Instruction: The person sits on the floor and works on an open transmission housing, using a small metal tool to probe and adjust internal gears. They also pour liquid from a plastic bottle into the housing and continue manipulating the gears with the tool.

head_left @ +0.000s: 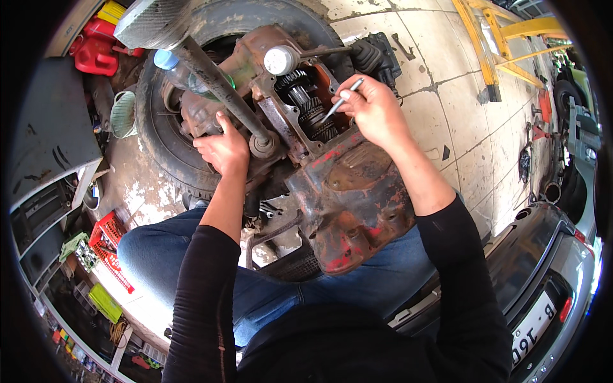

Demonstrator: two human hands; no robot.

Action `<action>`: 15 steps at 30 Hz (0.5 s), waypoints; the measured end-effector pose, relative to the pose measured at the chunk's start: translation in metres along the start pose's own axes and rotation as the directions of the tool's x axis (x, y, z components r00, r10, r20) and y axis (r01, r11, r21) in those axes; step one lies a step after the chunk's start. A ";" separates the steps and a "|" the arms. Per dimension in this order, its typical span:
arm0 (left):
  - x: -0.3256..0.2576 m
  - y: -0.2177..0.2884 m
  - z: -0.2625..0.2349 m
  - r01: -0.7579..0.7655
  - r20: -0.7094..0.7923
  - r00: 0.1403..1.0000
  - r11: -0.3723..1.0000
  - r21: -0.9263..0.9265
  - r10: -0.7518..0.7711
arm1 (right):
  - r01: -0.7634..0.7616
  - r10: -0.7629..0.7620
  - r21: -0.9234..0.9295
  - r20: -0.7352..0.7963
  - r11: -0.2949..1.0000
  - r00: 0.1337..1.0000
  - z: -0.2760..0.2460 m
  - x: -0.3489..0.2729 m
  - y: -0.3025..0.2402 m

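Now right hand (pixel 373 110) angles tool (pixel 340 101) down.

I see a cast-metal gearbox housing (pixel 348 191), matt, rough with rust and flaking red paint. Its gears (pixel 306 105) look like dark, oily steel. The thin tool (pixel 341 101) in my right hand (pixel 373 112) is bright, smooth metal. The tyre (pixel 159 137) beneath is dull, dusty rubber; the floor slabs (pixel 447 70) are worn, matt concrete.
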State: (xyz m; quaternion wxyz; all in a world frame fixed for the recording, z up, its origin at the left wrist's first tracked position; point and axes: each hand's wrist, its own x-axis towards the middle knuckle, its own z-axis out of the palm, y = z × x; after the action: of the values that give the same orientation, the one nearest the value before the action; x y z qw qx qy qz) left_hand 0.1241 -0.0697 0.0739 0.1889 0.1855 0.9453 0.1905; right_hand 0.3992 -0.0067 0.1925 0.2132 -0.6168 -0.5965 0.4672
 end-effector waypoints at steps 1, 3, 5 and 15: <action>0.001 -0.001 0.000 -0.003 -0.002 1.000 1.000 0.006 0.003 | 0.000 0.000 0.027 0.012 1.000 1.000 0.002 -0.001 0.001; 0.002 -0.003 0.000 0.003 -0.010 1.000 1.000 0.019 -0.003 | 0.094 -0.108 -0.179 -0.071 0.979 0.992 -0.004 -0.002 0.000; 0.001 -0.001 0.001 -0.003 -0.015 1.000 1.000 0.020 0.003 | 0.061 -0.071 -0.097 -0.101 0.993 0.992 -0.003 0.001 0.008; -0.003 0.002 -0.003 0.005 -0.013 1.000 1.000 0.000 -0.005 | 0.178 -0.190 -0.284 -0.016 0.942 0.982 0.004 -0.019 -0.012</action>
State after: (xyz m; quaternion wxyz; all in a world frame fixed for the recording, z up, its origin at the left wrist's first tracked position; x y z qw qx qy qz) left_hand 0.1263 -0.0701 0.0788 0.1832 0.1820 0.9469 0.1914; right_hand 0.3923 -0.0233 0.2073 0.1791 -0.5923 -0.7071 0.3424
